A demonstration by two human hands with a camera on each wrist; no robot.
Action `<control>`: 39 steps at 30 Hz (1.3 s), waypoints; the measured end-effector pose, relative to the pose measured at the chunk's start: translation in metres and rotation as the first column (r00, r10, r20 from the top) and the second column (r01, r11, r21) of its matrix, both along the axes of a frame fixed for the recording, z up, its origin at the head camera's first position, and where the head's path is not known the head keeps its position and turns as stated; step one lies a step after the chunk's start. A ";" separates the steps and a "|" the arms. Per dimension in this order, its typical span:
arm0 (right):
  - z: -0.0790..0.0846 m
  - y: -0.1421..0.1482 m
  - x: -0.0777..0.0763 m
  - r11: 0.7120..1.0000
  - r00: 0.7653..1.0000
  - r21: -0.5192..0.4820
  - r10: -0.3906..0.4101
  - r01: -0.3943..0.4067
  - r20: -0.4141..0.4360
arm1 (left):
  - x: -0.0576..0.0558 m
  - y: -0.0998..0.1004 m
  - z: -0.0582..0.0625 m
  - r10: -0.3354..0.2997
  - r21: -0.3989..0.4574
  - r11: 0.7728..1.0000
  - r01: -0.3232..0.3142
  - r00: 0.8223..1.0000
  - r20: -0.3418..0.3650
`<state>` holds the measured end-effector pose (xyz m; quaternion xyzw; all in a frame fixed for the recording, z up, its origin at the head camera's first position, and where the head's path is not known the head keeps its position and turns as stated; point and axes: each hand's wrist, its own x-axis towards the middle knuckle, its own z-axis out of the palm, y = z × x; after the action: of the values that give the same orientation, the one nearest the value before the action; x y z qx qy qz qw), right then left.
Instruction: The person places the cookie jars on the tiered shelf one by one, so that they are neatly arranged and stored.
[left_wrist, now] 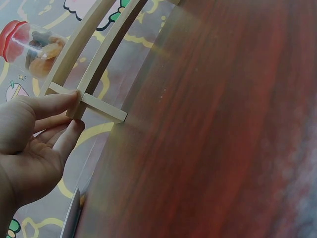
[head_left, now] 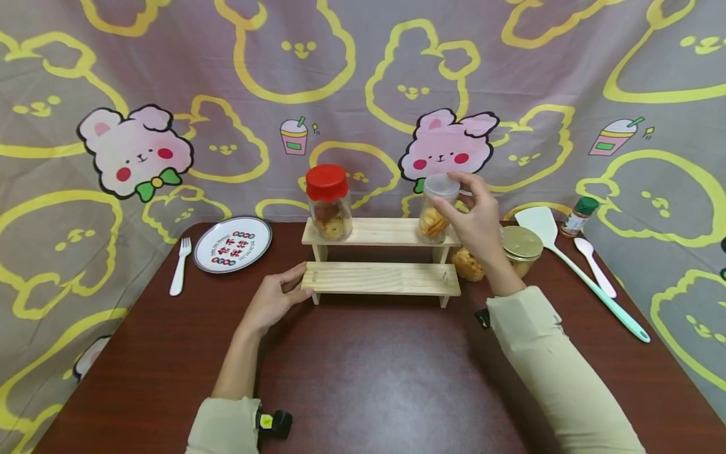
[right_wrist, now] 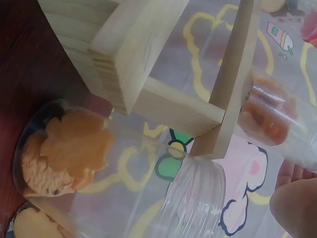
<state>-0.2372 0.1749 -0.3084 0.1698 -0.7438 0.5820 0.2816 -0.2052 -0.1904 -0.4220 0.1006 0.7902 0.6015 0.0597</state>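
A two-step wooden rack [head_left: 380,277] stands on the table. Its lower board's left end is pinched between the thumb and fingers of my left hand [head_left: 273,302]; the left wrist view shows this grip closely. On the upper step's right end is a clear jar [head_left: 433,221] with a translucent lid and yellowish-brown snacks inside. My right hand [head_left: 476,217] holds that jar near the lid, thumb in front and fingers behind. A red-lidded jar [head_left: 331,217] with cookies sits at the upper step's left end.
Right of the rack lie a snack-filled jar [head_left: 468,265], partly hidden by my forearm, and a gold-lidded jar [head_left: 522,243]. Beyond are a spatula [head_left: 590,284], a white spoon [head_left: 595,268] and a green-capped bottle [head_left: 578,217]. A plate [head_left: 232,244] and fork [head_left: 180,268] are left.
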 end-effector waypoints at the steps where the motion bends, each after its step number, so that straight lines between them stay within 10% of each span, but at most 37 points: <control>1: 0.002 -0.001 0.001 1.000 1.000 0.007 -0.001 0.001 0.006 | 0.000 0.000 0.000 0.000 0.001 1.000 0.000 1.000 0.000; 18: -0.013 0.000 -0.036 1.000 1.000 -0.015 0.027 -0.027 0.015 | 0.000 0.000 0.000 0.001 -0.005 1.000 -0.001 1.000 -0.007; 39: 0.000 0.025 -0.020 0.995 0.991 0.103 -0.003 -0.011 0.134 | -0.001 0.001 -0.001 -0.008 0.031 0.999 0.008 1.000 0.001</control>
<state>-0.2574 0.2003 -0.3085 0.1464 -0.7898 0.5532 0.2208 -0.2058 -0.1897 -0.4229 0.1043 0.7805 0.6134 0.0607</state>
